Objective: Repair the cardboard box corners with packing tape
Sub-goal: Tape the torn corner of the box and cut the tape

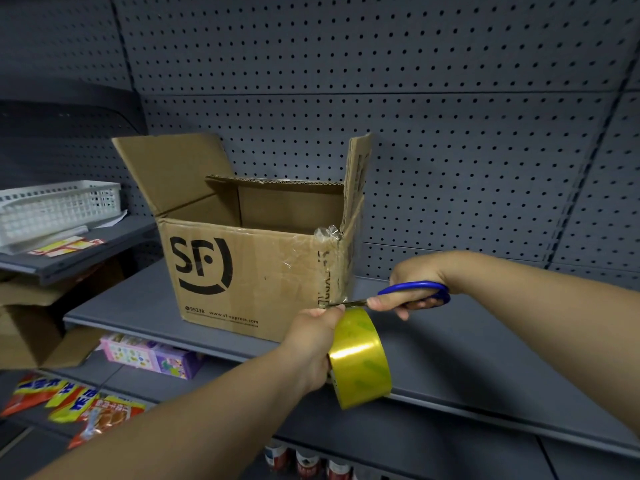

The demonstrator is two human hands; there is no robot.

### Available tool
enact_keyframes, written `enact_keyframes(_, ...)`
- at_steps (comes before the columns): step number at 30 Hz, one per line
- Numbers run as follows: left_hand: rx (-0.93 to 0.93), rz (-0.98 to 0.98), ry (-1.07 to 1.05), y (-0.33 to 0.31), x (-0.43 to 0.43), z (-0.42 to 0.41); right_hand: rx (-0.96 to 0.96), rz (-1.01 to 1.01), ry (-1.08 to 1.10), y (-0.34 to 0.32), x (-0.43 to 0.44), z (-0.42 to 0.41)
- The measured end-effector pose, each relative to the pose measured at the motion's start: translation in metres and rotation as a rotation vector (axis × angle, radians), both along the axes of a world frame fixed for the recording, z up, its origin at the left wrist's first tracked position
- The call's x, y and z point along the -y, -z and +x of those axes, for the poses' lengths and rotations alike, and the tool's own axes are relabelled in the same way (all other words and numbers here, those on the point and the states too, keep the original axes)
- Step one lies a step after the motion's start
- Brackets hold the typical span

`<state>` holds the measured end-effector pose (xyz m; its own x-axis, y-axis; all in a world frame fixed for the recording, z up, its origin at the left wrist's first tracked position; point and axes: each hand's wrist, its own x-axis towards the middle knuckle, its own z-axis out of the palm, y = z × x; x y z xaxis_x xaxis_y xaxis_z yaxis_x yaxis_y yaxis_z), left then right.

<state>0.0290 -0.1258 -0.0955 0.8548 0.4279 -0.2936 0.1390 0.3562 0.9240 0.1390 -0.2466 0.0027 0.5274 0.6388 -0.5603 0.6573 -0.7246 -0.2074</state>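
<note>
- While the cardboard box [256, 268] stands open on a grey shelf [450, 344], both hands work at its front right corner, low down near the shelf.
- Printed in black on the box front is a large "SF" logo; beneath it run "95338" and "www.sf-express.com". Vertical black lettering beside the right corner is partly hidden under crinkled clear tape and cannot be read whole.
- Clear tape also wraps the top of that same corner, just under the upright right flap.
- The left hand [313, 344] is closed around a roll of yellowish packing tape [358, 358], held just in front of and below the box corner, thumb on top of the roll.
- The right hand [412, 285], right of the corner, has its fingers through the blue handles of the scissors [412, 294]; the blades point left and reach the box edge just above the roll.
- Left of the box, on a higher shelf, sits a white plastic basket [55, 206] with red and yellow labels [65, 245] in front; their writing is too small to read.
- Below the box's shelf lie snack packets [72, 407] and a pastel carton [152, 355].
- Behind the box rises grey pegboard [381, 98].
</note>
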Motion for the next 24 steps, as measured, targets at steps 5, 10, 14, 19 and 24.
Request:
enact_keyframes(5,-0.001,0.017,0.017,0.001,-0.001,-0.001,-0.111,-0.065,0.063,-0.001,-0.006,-0.003)
enact_keyframes(10,-0.005,0.016,0.022,0.0,-0.001,-0.004,-0.139,-0.137,0.054,-0.003,-0.015,-0.004)
enact_keyframes(14,-0.018,0.032,0.026,0.001,-0.003,-0.007,-0.073,-0.185,0.004,-0.005,-0.02,-0.004)
enact_keyframes(19,-0.019,-0.011,0.025,-0.002,-0.004,-0.005,0.004,-0.146,-0.039,-0.007,-0.018,-0.002)
enact_keyframes(24,0.001,-0.112,0.039,0.0,-0.005,-0.009,-0.121,-0.059,0.074,0.002,-0.01,-0.004)
